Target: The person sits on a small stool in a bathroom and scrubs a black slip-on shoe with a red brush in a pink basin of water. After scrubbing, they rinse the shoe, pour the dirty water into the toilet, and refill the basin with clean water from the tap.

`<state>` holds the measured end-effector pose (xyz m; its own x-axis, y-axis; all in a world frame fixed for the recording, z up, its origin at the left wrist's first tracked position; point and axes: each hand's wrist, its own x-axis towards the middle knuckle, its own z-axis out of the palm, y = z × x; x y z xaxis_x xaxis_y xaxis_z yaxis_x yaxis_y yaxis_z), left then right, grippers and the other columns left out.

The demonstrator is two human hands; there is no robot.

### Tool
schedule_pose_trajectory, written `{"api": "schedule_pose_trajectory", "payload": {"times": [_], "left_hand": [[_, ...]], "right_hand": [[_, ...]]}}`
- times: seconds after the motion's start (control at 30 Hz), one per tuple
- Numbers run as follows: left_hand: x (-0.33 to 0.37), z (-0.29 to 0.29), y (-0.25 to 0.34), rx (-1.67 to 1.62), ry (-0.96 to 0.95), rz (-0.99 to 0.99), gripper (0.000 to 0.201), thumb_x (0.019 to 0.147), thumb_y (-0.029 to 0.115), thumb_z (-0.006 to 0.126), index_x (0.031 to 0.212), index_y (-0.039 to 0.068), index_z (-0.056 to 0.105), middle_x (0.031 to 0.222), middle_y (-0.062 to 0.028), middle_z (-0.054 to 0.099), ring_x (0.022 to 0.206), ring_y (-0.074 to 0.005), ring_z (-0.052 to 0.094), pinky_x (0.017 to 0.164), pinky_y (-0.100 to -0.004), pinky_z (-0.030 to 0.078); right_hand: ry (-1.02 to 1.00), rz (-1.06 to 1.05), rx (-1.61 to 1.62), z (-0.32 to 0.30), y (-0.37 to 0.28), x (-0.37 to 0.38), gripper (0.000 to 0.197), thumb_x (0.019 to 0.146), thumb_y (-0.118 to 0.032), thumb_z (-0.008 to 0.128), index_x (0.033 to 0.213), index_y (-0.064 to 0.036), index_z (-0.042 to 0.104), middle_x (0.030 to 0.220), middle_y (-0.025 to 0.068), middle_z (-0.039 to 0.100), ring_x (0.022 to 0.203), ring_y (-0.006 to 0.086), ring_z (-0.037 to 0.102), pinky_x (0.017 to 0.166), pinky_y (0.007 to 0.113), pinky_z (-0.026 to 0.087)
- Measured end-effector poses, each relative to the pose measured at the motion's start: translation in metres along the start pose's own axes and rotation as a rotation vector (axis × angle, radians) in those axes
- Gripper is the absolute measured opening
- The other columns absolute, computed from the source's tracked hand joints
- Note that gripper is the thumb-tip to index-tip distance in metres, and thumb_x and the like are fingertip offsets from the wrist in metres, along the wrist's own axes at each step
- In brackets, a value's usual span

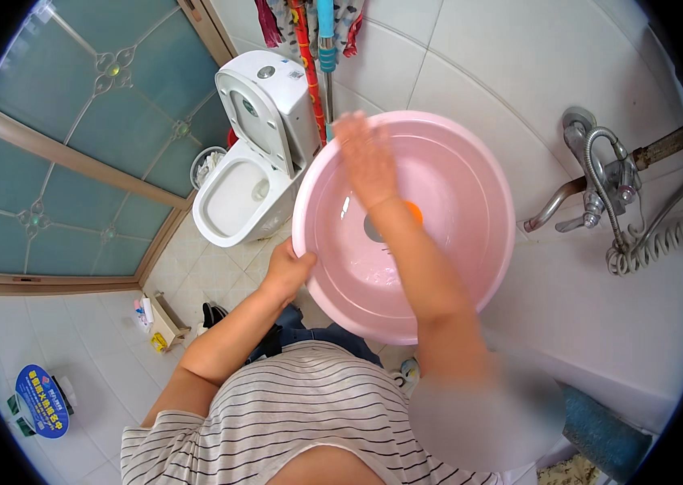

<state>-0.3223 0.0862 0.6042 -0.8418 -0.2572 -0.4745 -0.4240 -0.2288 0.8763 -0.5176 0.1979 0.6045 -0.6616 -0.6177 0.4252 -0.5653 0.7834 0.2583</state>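
A large round pink basin (pixel 462 202) is held in front of me, its inside facing up toward me. My left hand (pixel 286 272) grips the rim at its near left, thumb over the edge. Across the basin reaches my right arm, and my right hand (pixel 367 158) lies against the inner wall and rim at the far left. Its fingers look stretched out, though motion blurs them; I see nothing held there. Beneath the right wrist, an orange patch (pixel 414 213) and a grey patch (pixel 374 229) show on the bottom, partly covered by the forearm. Wet-looking highlights shine nearby.
A white toilet (pixel 232 206) with raised lid stands left of the basin, a small bin (pixel 205 166) beside it. Mop handles (pixel 327 48) lean on the tiled wall. A tap with hose (pixel 592 190) juts out at right. Glass door panels (pixel 50 162) stand at left.
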Motion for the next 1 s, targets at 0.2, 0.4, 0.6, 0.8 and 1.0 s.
{"api": "schedule_pose_trajectory", "payload": {"times": [0.2, 0.4, 0.6, 0.8, 1.0], "left_hand": [[-0.005, -0.008, 0.008, 0.008, 0.028, -0.003, 0.036, 0.075, -0.004, 0.048, 0.110, -0.003, 0.058, 0.097, -0.0108, 0.065, 0.082, -0.0172, 0.062, 0.070, -0.0274, 0.049], [0.001, -0.023, 0.013, 0.100, 0.098, 0.060, 0.036, 0.076, -0.004, 0.048, 0.110, -0.003, 0.057, 0.097, -0.0104, 0.064, 0.083, -0.0180, 0.062, 0.073, -0.0287, 0.048], [0.018, -0.049, 0.018, -0.064, 0.227, 0.106, 0.037, 0.076, -0.004, 0.047, 0.113, -0.006, 0.054, 0.103, -0.0119, 0.063, 0.090, -0.0187, 0.061, 0.080, -0.0292, 0.047], [0.023, -0.047, 0.030, -0.067, 0.288, 0.215, 0.038, 0.076, -0.003, 0.049, 0.114, -0.006, 0.053, 0.105, -0.0119, 0.062, 0.093, -0.0182, 0.060, 0.082, -0.0295, 0.046], [0.012, -0.037, 0.032, -0.099, 0.279, 0.213, 0.038, 0.076, -0.002, 0.049, 0.113, -0.006, 0.054, 0.103, -0.0109, 0.062, 0.091, -0.0175, 0.059, 0.081, -0.0291, 0.046]], "right_hand": [[-0.058, 0.421, 0.040, 0.009, 0.094, -0.031, 0.058, 0.086, -0.008, 0.045, 0.142, -0.0103, 0.029, 0.145, 0.0044, 0.034, 0.136, 0.0226, 0.028, 0.111, 0.048, 0.021], [-0.015, 0.743, 0.148, 0.008, 0.125, -0.114, 0.054, 0.083, -0.006, 0.052, 0.135, -0.0016, 0.037, 0.129, 0.0197, 0.049, 0.122, 0.0311, 0.043, 0.102, 0.043, 0.033], [-0.419, 1.104, 0.869, -0.027, 0.102, -0.166, 0.053, 0.085, -0.010, 0.053, 0.132, 0.0048, 0.035, 0.129, 0.0259, 0.045, 0.122, 0.0374, 0.043, 0.101, 0.040, 0.036], [-0.133, 0.535, 0.235, -0.057, 0.035, -0.148, 0.055, 0.081, -0.012, 0.060, 0.129, 0.0045, 0.040, 0.128, 0.0279, 0.044, 0.122, 0.0370, 0.041, 0.101, 0.042, 0.036], [-0.400, 0.608, 0.788, 0.033, 0.014, -0.119, 0.048, 0.079, -0.013, 0.060, 0.124, 0.0019, 0.048, 0.123, 0.0252, 0.049, 0.117, 0.0381, 0.046, 0.096, 0.041, 0.040]]}}
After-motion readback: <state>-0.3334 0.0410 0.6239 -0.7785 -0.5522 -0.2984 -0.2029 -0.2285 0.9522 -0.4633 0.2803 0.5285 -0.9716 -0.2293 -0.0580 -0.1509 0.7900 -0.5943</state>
